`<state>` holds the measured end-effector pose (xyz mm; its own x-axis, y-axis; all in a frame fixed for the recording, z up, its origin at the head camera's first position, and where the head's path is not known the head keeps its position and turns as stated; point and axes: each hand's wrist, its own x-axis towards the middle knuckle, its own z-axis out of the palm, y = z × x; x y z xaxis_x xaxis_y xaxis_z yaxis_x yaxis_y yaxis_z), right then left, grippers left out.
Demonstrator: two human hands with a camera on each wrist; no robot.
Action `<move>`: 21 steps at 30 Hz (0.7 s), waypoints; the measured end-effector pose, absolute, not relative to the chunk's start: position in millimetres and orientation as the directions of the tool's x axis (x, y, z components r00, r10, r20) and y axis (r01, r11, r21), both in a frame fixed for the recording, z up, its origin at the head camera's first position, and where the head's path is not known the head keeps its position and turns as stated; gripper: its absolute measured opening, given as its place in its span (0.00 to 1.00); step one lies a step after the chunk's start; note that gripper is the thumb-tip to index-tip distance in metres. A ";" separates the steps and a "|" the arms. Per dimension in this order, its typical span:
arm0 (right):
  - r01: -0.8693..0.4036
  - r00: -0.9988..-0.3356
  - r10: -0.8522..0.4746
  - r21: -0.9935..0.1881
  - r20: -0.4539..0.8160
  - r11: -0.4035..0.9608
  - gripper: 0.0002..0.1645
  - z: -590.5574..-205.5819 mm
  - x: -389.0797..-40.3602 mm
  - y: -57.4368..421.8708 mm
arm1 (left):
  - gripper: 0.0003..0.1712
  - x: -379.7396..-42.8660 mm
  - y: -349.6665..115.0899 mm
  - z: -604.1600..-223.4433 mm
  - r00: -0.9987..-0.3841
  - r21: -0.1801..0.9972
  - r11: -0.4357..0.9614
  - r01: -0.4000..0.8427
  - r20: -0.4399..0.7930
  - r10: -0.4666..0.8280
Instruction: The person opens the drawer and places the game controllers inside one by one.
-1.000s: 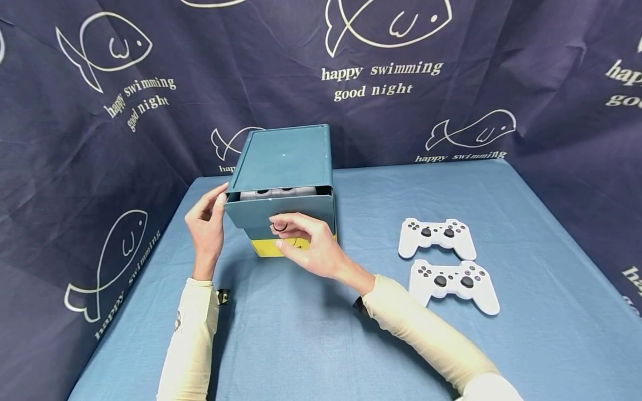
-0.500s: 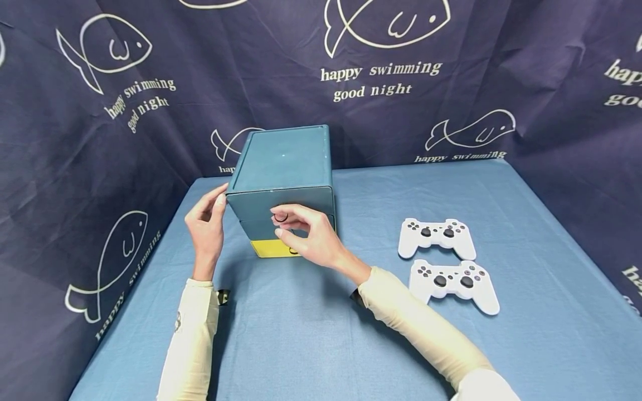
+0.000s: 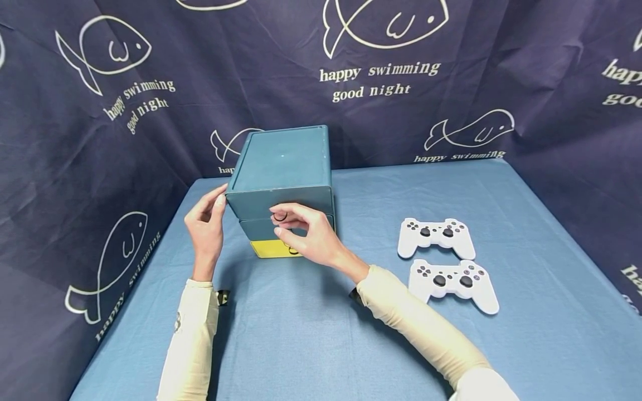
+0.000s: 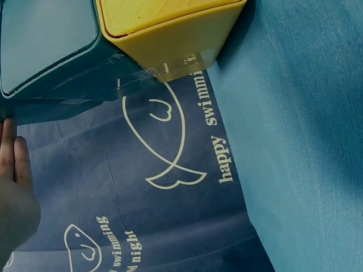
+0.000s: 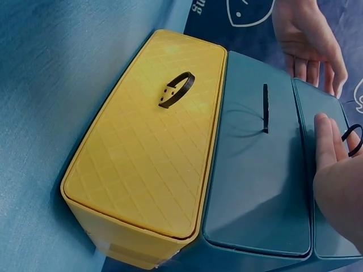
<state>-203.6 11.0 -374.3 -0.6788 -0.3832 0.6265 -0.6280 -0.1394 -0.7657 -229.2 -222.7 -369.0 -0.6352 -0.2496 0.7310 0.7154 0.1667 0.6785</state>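
Observation:
A drawer unit (image 3: 282,159) stands on the table with two teal drawers above a yellow drawer (image 3: 267,249). Its top drawer (image 3: 251,205) is flush with the frame. My left hand (image 3: 205,221) touches the unit's upper left front corner, fingers extended along the side and thumb near the front edge. At the front, my right hand (image 3: 316,236) has its fingertips against the top drawer, by a black loop handle, with the thumb held apart below. In the right wrist view, the middle drawer (image 5: 258,181) and the yellow drawer's black loop handle (image 5: 184,92) show plainly.
Two white game controllers (image 3: 436,236) lie on the blue tablecloth (image 3: 301,334) to the right, one in front of the other. A dark blue cloth (image 3: 381,128) with fish drawings hangs behind and on both sides.
The top drawer stood partly out, with a white thing visible inside; it has slid back in under my right hand, hiding that thing. My left hand has stayed at the corner.

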 end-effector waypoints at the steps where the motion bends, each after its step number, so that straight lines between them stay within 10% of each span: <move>1: -0.628 -0.679 -0.384 -0.766 0.626 -0.139 0.22 -374.4 -203.5 10.9 | 0.14 -229.1 -222.8 -369.2 -0.635 0.679 0.167 0.715 0.731 -0.250; 21: -0.667 -0.620 -0.365 -0.711 0.695 -0.221 0.26 -390.8 -187.4 33.9 | 0.14 -229.3 -223.7 -370.2 -0.644 0.691 0.182 0.700 0.720 -0.256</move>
<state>-187.4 33.9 -390.8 -0.6197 -0.3648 0.6949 -0.6673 -0.2213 -0.7112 -229.3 -223.7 -370.2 -0.6445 -0.2561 0.7205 0.7000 0.1817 0.6907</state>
